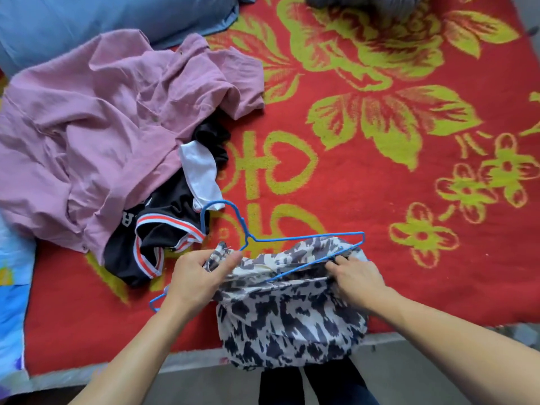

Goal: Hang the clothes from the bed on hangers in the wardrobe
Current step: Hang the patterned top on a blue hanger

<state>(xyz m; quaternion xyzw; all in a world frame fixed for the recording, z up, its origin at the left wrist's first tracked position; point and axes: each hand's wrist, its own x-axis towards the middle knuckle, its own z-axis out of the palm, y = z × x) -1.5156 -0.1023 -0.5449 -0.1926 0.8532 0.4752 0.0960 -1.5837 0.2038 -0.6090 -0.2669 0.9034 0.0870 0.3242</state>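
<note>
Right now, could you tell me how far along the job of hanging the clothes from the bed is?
Nothing shows as hung yet; the wardrobe is out of view. In hand: the left hand and right hand both grip the patterned garment at the bed's edge, working the blue hanger into it. Left: the pink shirt and the black garment with striped trim lie heaped on the red blanket.

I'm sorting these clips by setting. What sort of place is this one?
Most likely a bedroom at home. A red blanket with yellow flowers covers a bed, a blue pillow lies at its far end, and loose clothes, such as a crumpled pink shirt, lie on it.
</note>
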